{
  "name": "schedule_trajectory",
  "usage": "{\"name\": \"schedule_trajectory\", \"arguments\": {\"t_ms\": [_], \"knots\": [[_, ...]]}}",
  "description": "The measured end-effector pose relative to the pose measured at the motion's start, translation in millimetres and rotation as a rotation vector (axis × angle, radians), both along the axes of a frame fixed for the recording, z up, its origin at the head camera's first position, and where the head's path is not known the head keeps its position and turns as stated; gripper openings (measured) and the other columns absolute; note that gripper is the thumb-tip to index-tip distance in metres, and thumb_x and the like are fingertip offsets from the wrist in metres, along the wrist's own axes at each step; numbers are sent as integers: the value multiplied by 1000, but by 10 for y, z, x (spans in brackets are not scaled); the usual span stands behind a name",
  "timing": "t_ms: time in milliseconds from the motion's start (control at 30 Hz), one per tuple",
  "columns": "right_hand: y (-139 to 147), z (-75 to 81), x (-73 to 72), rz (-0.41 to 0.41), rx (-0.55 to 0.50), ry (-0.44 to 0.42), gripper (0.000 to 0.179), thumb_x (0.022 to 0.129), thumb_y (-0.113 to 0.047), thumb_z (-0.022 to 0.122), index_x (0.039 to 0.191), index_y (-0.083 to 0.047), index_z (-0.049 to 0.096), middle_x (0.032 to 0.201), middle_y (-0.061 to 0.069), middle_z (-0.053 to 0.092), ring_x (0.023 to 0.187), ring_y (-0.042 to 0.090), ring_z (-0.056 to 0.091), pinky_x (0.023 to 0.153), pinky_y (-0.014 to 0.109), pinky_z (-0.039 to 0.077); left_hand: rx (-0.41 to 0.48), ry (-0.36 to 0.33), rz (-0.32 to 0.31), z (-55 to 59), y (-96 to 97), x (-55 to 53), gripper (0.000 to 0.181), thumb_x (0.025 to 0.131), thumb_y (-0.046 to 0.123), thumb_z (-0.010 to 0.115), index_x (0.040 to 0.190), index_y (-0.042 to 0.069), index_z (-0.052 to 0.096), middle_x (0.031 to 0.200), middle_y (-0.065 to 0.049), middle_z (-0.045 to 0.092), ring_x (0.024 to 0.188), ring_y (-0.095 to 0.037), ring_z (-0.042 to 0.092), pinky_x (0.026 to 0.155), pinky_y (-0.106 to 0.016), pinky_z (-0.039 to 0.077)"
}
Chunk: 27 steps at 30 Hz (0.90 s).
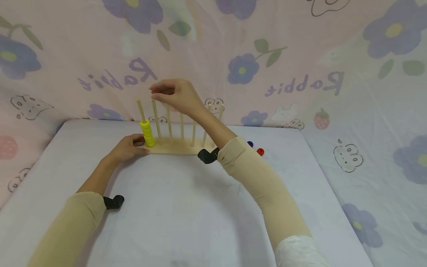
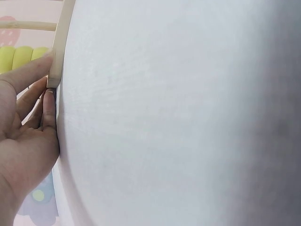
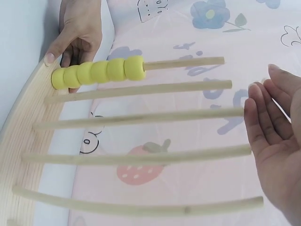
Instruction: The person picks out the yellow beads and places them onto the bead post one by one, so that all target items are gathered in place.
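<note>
A wooden rack [image 1: 176, 151] with a flat base and a row of upright pegs stands on the table. Several yellow beads [image 1: 147, 133] are stacked on its leftmost peg, whose upper part is bare. My left hand [image 1: 128, 148] grips the left end of the base, thumb on the front edge and fingers behind, beside the beads. Over the pegs reaches my right hand [image 1: 178, 95], its bent fingertips close to the top of the second peg [image 3: 141, 91]. No bead shows between its fingers in the right wrist view.
Right of the rack, partly behind my right forearm, lie a red bead [image 1: 260, 151] and a dark blue bead [image 1: 250, 144]. The white table [image 1: 160, 215] ends at a patterned cloth [image 1: 200, 44] hanging behind it.
</note>
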State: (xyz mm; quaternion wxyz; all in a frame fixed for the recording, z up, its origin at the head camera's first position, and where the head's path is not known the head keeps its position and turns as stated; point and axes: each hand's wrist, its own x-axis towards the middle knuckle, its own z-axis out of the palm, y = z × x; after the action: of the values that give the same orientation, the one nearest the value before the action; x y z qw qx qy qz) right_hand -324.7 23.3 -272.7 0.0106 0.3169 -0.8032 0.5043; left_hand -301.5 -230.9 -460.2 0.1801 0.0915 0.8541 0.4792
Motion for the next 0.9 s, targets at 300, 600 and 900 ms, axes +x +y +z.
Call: {"name": "schedule_trajectory", "arguments": {"t_ms": [300,600,900], "knots": [[318,-3,14,-48,-39,33,22,89,-16,76,110,-7,76,103,-1,75,89,7,70,83,22,56,-23,3,3,27,-16,-22,83,89,17,76,150,-10,27,153,-30,34,139,-43,37,117,-50,30],[592,6,3,-89,-57,27,25,89,-15,76,112,-3,75,106,5,75,91,11,70,84,24,57,-38,9,10,63,-43,-16,85,88,17,76,150,-11,25,152,-32,34,138,-45,37,117,-53,30],[853,82,147,-163,-13,11,26,92,-9,71,115,3,72,112,13,73,96,19,69,84,26,56,-34,6,15,58,-33,-17,83,88,15,76,150,-11,28,151,-31,35,138,-44,38,117,-52,31]]}}
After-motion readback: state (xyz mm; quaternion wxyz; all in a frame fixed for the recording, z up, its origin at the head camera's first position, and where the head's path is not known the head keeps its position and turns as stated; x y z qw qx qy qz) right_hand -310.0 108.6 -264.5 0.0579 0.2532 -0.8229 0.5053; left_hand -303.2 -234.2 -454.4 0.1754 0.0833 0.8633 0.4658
